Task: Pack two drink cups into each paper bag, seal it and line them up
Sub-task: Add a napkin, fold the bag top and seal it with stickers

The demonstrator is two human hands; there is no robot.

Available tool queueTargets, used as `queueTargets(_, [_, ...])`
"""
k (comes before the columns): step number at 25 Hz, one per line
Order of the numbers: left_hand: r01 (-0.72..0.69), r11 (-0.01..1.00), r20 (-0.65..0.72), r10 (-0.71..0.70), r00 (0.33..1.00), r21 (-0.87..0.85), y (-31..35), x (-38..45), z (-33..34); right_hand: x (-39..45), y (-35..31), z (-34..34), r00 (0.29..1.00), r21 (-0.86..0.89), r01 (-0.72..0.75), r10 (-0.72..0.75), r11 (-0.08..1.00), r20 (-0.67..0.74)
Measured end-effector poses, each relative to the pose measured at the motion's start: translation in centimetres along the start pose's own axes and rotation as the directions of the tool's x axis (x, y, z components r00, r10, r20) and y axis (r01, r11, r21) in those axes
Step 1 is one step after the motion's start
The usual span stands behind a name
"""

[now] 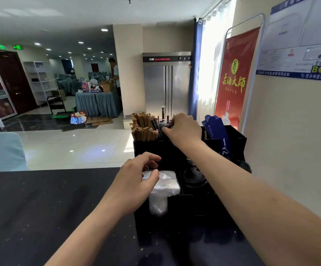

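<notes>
Drink cups stood dark and stacked in the black organizer (230,137), in the well (195,177) just right of its white plastic stack (164,191); you could not make them out clearly, and no paper bag showed anywhere. Your right hand (182,128) was at the organizer's far compartment, fingers curled round a small clear-and-dark item (164,125) just right of the brown wooden sticks (143,127); what that item was could not be told. Your left hand (138,178) hovered at the organizer's near-left corner, fingers loosely bent, thumb touching the top of the plastic stack, gripping nothing that could be seen.

From either hand the cup well lay toward the organizer's middle: below and nearer you than the right hand, right of the left. The left hand looked nearer. The cups' long axis ran upright, so a straight lift would probably suit.

Left of the organizer the dark bench (40,208) lay bare, good room for lining up. Right of it the wall (293,150) stood close.
</notes>
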State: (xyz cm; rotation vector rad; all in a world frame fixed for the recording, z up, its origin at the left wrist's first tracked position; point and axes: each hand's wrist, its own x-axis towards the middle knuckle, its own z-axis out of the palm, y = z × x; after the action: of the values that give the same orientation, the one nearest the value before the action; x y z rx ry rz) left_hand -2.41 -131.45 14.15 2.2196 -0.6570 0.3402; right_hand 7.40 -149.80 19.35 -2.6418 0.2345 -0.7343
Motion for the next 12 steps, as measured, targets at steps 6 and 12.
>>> queueTargets(6, [0.009,1.0,-0.002,-0.009,1.0,0.006,-0.5,-0.1,-0.3,0.7,-0.3,0.6,0.998,0.099,-0.034,0.029,0.994,0.053])
queueTargets(12, [0.007,1.0,-0.006,-0.007,1.0,-0.015,0.0,-0.3,-0.5,1.2,-0.1,-2.1,0.999,0.327,0.036,-0.022,0.944,-0.046])
